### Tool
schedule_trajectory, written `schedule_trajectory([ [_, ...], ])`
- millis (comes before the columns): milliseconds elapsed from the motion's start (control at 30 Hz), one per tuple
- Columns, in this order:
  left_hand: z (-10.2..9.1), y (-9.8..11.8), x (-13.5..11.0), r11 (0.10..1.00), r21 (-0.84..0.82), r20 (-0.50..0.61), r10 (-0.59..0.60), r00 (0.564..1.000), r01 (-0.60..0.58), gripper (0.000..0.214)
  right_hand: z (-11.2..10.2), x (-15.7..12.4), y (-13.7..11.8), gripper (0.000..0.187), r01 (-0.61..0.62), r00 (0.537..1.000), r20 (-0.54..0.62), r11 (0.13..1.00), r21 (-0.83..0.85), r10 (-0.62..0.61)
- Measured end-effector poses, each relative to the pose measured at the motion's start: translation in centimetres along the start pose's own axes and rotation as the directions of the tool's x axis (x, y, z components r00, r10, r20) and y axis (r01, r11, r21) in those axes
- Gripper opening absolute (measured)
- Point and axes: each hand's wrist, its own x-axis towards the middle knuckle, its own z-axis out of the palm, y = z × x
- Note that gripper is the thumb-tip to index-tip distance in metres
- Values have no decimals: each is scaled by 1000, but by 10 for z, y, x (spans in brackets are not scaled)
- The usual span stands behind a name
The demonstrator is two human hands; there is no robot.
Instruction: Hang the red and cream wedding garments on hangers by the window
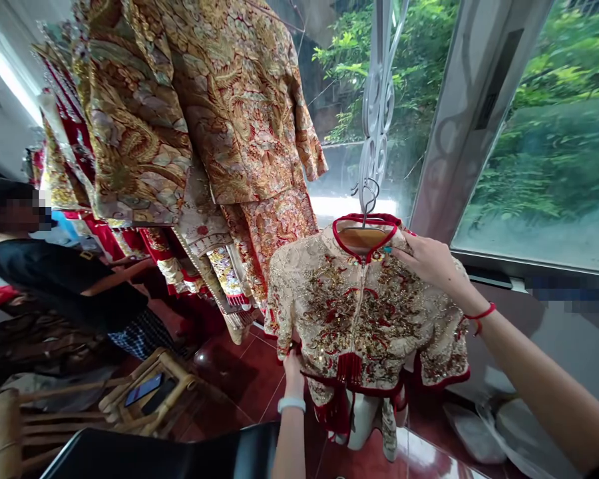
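A cream and gold embroidered jacket [364,313] with red trim hangs on a wooden hanger [363,236] in front of me. My right hand [426,259] grips the jacket at its right shoulder, next to the red collar. My left hand [293,366] pinches the jacket's lower left hem, near the sleeve cuff. A white band sits on my left wrist and a red cord on my right. The hanger's metal hook [367,196] rises in front of a white scrolled window grille [377,113].
Large gold and red embroidered robes [199,113] hang on the upper left. Another person in dark clothes [64,279] sits at left beside a bamboo chair [144,399] with a phone on it. The floor is of red tiles; windows fill the right.
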Motion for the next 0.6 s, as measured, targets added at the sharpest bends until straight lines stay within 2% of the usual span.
schedule_trajectory([
  [67,-3,-9,-7,1000,8,-146,5,989,-4,28,-1,0,-3,35,-36,999,9,999,11,35],
  [133,-4,-18,-14,1000,23,-247,20,969,-15,25,-2,-1,-5,33,-38,999,17,999,19,38],
  [200,-3,-21,-17,999,41,-291,36,956,-26,26,-3,-1,-5,33,-30,999,26,999,16,29],
  [267,-2,-21,-20,998,58,-288,36,957,-20,27,-5,-1,-5,33,-31,999,24,999,23,31],
  [367,-5,-30,-39,997,74,-215,-11,977,27,31,-5,0,-5,33,-40,999,16,996,80,38],
  [467,-1,-62,-90,985,102,-80,-129,988,137,32,-5,1,-4,37,-59,998,28,989,132,56],
  [533,13,-90,-130,963,137,56,-240,969,231,31,-6,2,-5,38,-51,999,22,988,145,48],
  [600,36,-113,-161,936,175,222,-340,914,306,29,-7,2,-6,38,-26,1000,1,988,150,26],
])
